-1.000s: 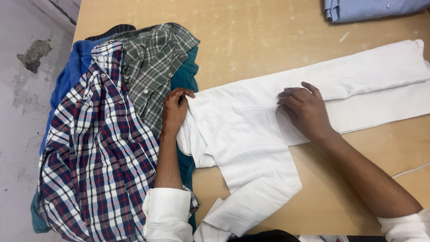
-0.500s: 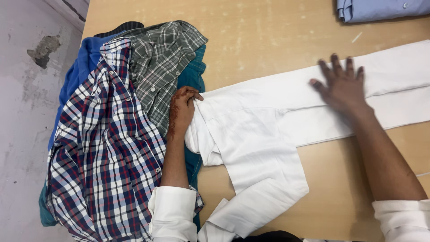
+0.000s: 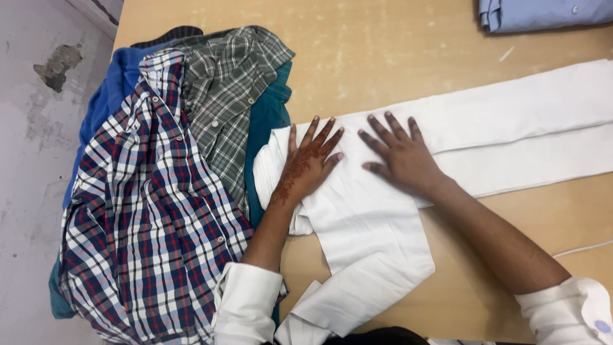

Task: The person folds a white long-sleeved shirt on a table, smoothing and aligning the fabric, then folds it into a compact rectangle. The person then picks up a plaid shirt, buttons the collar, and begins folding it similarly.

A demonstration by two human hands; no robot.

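Both hands lie flat, fingers spread open, on the white shirt [image 3: 383, 211] stretched across the tabletop [image 3: 396, 45]: left hand [image 3: 308, 165] near its collar end, right hand [image 3: 399, 153] just beside. Plaid shirts [image 3: 153, 211] are heaped alongside.

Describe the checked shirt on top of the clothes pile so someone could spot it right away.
Start at the wooden table and find the clothes pile at its left edge. On top lies the navy, red and white checked shirt, left of the left hand. Its bold check differs from the finer green-grey plaid shirt beside it.
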